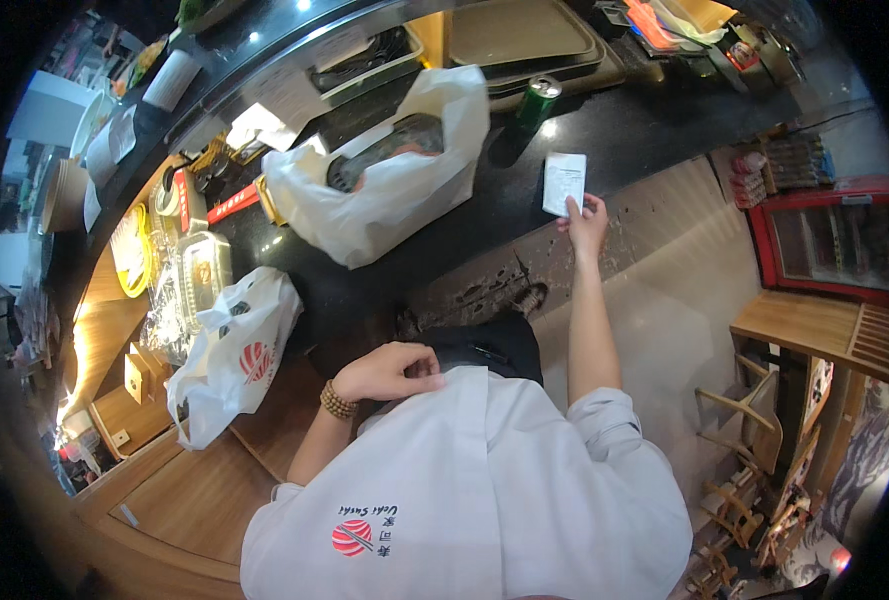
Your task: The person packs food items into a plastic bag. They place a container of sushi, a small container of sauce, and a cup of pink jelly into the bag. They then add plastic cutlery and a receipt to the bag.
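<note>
At the counter's front edge, my right hand (585,225) pinches a small white printed paper slip (564,180) by its near end. My left hand (393,371), with a beaded bracelet (338,401) at the wrist, is loosely bent at the front of my white jacket (444,465); nothing shows in it. A large white plastic bag (384,217) stands on the black counter (654,112), its mouth spread around a dark container (407,146) with a clear lid. Beside my left forearm is a smaller white plastic bag (238,360) with a red printed logo, its contents mostly hidden.
A green drink can (539,101) stands beyond the slip, near stacked brown trays (523,34). Clear plastic containers (204,266) and tape rolls (166,196) crowd the left. At right are a red-framed glass-door cooler (834,240) and wooden chairs (752,412).
</note>
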Demonstrator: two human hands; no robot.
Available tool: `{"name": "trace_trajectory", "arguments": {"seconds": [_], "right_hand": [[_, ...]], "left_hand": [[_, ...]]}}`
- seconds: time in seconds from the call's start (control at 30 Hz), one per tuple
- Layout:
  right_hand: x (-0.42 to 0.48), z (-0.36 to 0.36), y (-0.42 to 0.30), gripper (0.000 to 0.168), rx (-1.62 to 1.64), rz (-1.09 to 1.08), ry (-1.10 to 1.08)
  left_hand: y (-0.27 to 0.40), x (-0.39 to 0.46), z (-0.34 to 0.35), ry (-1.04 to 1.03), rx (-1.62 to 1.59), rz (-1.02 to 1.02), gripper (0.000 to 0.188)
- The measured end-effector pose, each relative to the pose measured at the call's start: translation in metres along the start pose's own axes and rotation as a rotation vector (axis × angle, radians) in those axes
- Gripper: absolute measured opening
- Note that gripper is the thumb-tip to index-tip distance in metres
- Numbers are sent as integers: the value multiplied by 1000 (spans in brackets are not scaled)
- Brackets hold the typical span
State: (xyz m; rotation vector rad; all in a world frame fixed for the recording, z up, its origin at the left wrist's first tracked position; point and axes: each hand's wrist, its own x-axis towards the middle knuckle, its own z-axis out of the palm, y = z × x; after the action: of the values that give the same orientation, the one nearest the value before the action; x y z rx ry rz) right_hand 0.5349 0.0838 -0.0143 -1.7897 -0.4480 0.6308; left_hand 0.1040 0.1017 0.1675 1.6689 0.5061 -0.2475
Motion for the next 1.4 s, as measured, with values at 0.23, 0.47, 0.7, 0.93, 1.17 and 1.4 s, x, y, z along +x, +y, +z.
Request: {"name": "trace_trajectory", "arguments": {"seconds": [0.23, 0.47, 0.7, 0.93, 1.17, 1.4], "right_hand": [[78, -32, -23, 87, 59, 82, -342], [112, -162, 8, 75, -170, -191, -474], [186, -370, 221, 66, -437, 63, -134], [43, -560, 321, 66, -565, 726, 111], [-3, -558, 273, 66, -209, 1103, 73], [131, -562, 250, 73, -155, 1124, 141]], "left_hand": [[52, 194, 30, 350, 111, 91, 23], [115, 390, -40, 1471, 204, 63, 81], [102, 467, -106, 1548, 404, -131, 75], [166, 516, -106, 1457, 601, -89, 68], [275, 686, -111, 1313, 543, 239, 64], [280, 841, -108, 1462, 669, 69, 74]]}}
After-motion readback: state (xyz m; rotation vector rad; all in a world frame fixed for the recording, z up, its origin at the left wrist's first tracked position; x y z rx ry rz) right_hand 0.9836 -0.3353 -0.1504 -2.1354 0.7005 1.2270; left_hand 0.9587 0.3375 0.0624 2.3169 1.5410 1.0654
